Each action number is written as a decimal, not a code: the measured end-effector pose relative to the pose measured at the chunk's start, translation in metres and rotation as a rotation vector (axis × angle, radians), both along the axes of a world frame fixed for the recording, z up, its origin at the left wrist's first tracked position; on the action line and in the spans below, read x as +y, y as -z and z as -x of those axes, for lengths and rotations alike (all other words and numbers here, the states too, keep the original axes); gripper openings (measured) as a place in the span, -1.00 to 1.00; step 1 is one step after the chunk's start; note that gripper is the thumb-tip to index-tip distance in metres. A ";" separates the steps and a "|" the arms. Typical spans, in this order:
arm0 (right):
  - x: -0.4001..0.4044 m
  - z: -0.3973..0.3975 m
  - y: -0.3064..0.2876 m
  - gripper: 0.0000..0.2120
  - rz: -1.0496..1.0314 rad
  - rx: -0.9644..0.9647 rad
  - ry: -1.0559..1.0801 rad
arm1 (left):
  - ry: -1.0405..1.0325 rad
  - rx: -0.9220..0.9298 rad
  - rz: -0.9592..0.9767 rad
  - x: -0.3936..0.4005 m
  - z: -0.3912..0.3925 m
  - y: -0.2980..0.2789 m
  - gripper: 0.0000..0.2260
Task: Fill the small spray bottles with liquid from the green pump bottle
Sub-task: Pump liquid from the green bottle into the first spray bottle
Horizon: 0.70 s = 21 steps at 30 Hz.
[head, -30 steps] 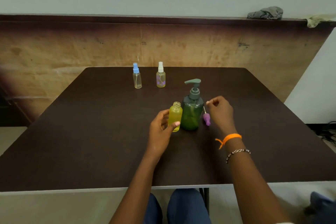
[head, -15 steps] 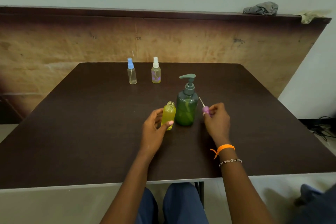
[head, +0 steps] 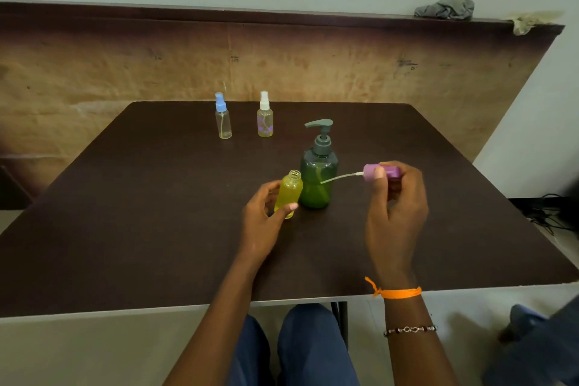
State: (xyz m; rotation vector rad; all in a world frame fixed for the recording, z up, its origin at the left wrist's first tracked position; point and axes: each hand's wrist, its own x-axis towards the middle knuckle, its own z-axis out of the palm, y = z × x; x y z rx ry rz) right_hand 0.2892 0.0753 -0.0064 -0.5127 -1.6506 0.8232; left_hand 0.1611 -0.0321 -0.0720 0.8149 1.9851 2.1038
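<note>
The green pump bottle (head: 318,175) stands upright in the middle of the dark table (head: 141,213). Just left of it is a small yellow bottle (head: 289,191) with its neck uncapped, full of yellow liquid; my left hand (head: 263,222) grips it on the table. My right hand (head: 394,210) holds a purple spray cap (head: 380,171) above the table, its thin dip tube pointing left across the green bottle. At the far side stand a blue-capped spray bottle (head: 223,117) and a white-capped spray bottle (head: 265,116).
A brown board backs the table, with a grey rag (head: 445,8) and a pale cloth (head: 529,22) on its top ledge. Cables (head: 548,213) lie on the floor at the right. My knees show under the near table edge.
My right hand picked the purple spray cap up off the table beside the green bottle and turned it so its tube points left. My left hand kept its grip on the yellow bottle.
</note>
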 end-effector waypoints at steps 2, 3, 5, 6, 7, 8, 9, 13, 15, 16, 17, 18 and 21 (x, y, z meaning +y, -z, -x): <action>-0.002 0.001 -0.004 -0.87 -0.047 0.023 -0.006 | -0.004 0.006 0.006 0.000 0.001 0.002 -0.63; -0.003 0.002 -0.005 -0.84 -0.054 0.033 -0.021 | -0.001 0.007 0.009 0.000 0.002 0.002 -0.63; -0.005 0.007 -0.008 -0.83 -0.064 0.038 -0.060 | 0.012 0.011 0.014 0.001 0.002 0.003 -0.62; -0.006 0.010 -0.010 -0.85 -0.077 0.031 -0.079 | 0.014 0.014 0.017 0.001 0.002 0.004 -0.61; -0.007 0.014 -0.011 -0.87 -0.092 0.017 -0.097 | 0.020 0.015 0.018 0.001 0.003 0.005 -0.60; -0.008 0.017 -0.012 -0.88 -0.114 -0.004 -0.115 | 0.024 0.019 0.021 0.000 0.003 0.005 -0.60; -0.008 0.020 -0.012 -0.87 -0.146 -0.031 -0.131 | 0.031 0.023 0.020 0.000 0.003 0.006 -0.60; -0.006 0.033 -0.009 -0.84 -0.250 -0.190 -0.215 | 0.045 0.058 0.023 -0.002 0.001 0.003 -0.63; -0.003 0.040 -0.006 -0.88 -0.253 -0.309 -0.287 | 0.059 0.093 0.035 -0.003 0.001 0.003 -0.62; -0.001 0.042 -0.005 -0.89 -0.253 -0.379 -0.328 | 0.059 0.110 0.042 -0.003 0.002 0.004 -0.61; 0.001 0.044 -0.005 -0.91 -0.245 -0.448 -0.375 | 0.056 0.128 0.048 -0.003 0.003 0.005 -0.62; 0.003 0.045 -0.007 -0.91 -0.226 -0.506 -0.425 | 0.047 0.150 0.060 -0.002 0.004 0.006 -0.63; 0.010 0.045 -0.018 -0.77 -0.181 -0.615 -0.543 | 0.024 0.201 0.089 -0.002 0.005 0.009 -0.63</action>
